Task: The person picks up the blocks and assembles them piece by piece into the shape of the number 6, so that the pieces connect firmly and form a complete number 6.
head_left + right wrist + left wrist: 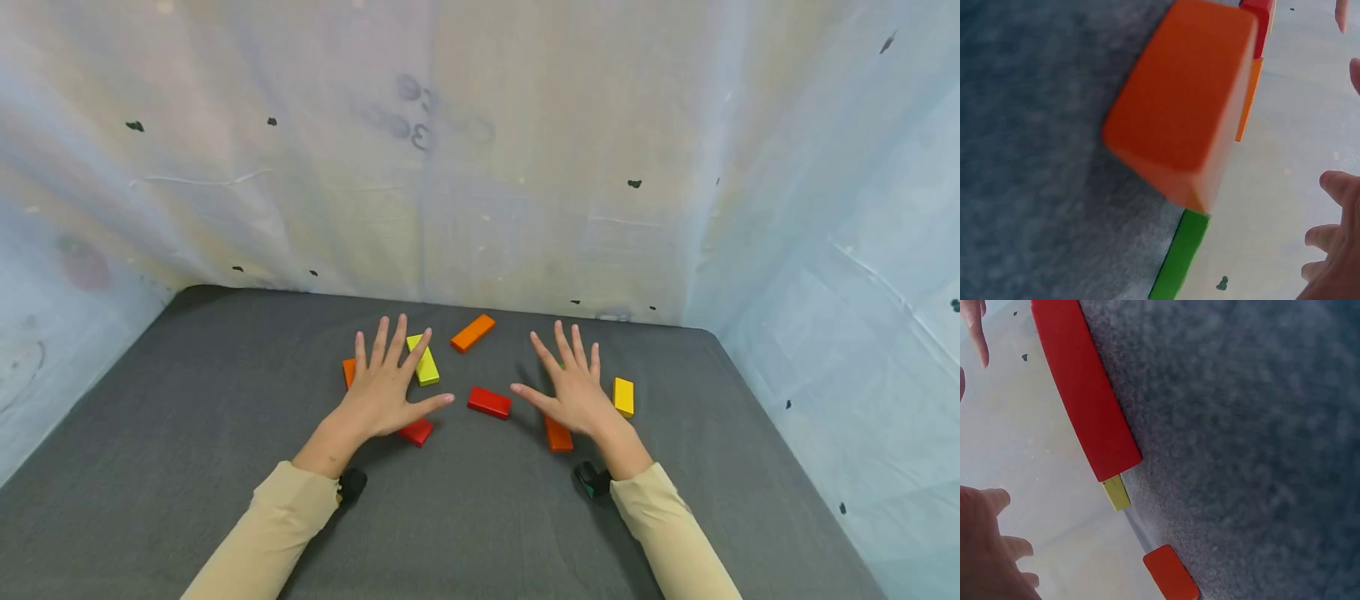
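Both hands are held over the dark cloth with fingers spread and nothing in them. My left hand [381, 393] overlaps a red block [416, 432], an orange block [348, 372] and a yellow-green block [426, 367] in the head view. Beneath my right hand [579, 398] lies a deep orange block [558, 435], partly covered. A green block [1179, 256] shows in the right wrist view; the hand hides most of it from the head camera. Between the hands lies another red block [490, 402]. Just right of the right hand is a yellow block [623, 397].
Farther back, between the two hands, an orange block [472, 333] lies at a slant. The dark grey cloth surface [480, 517] meets a pale sheet wall [525, 167] at the back. More pale sheeting [870, 333] rises along the right side.
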The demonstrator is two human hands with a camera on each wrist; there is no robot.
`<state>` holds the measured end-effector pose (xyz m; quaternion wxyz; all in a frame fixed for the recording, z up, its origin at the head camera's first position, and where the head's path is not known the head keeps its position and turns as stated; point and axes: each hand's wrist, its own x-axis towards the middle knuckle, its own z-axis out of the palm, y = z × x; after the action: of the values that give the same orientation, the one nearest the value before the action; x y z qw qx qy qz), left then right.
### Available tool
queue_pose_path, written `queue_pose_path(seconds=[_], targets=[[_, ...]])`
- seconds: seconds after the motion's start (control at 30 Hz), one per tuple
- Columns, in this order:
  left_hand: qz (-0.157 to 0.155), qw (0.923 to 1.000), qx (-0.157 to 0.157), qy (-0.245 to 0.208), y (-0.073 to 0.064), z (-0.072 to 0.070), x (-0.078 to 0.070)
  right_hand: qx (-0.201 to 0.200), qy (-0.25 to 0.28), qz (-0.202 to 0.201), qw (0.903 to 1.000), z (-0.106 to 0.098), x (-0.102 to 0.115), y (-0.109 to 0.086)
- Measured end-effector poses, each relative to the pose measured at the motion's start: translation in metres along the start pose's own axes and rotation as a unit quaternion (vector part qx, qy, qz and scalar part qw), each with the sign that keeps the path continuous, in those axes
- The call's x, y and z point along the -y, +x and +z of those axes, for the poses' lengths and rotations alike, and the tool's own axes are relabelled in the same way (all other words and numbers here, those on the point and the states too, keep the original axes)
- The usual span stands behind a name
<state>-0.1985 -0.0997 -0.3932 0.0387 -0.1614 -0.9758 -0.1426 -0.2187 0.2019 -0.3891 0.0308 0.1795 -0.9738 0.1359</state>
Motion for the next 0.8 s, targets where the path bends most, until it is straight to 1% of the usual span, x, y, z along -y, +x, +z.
queue_pose_path(seconds=[0.13,0.3,0.47,0.57,0.8], targets=[[-0.01,0.9999,0.005,0.011,0.002,0.001,0.0,0.001,0.002,-0.005,1.0,0.0,0.002,0.004],[-0.017,0.9997,0.016,0.011,0.005,0.002,0.001,0.012,-0.001,-0.012,0.9999,0.0,0.005,0.01],[-0.023,0.9994,0.024,0.01,0.009,0.002,0.002,0.025,-0.02,-0.019,0.9993,0.001,0.011,0.021],[-0.027,0.9992,0.03,0.006,0.011,0.001,0.001,0.031,-0.016,-0.022,0.9991,0.001,0.015,0.028],[-0.03,0.9976,0.062,-0.005,0.016,0.0,0.002,0.055,-0.009,-0.018,0.9983,0.002,0.023,0.042]])
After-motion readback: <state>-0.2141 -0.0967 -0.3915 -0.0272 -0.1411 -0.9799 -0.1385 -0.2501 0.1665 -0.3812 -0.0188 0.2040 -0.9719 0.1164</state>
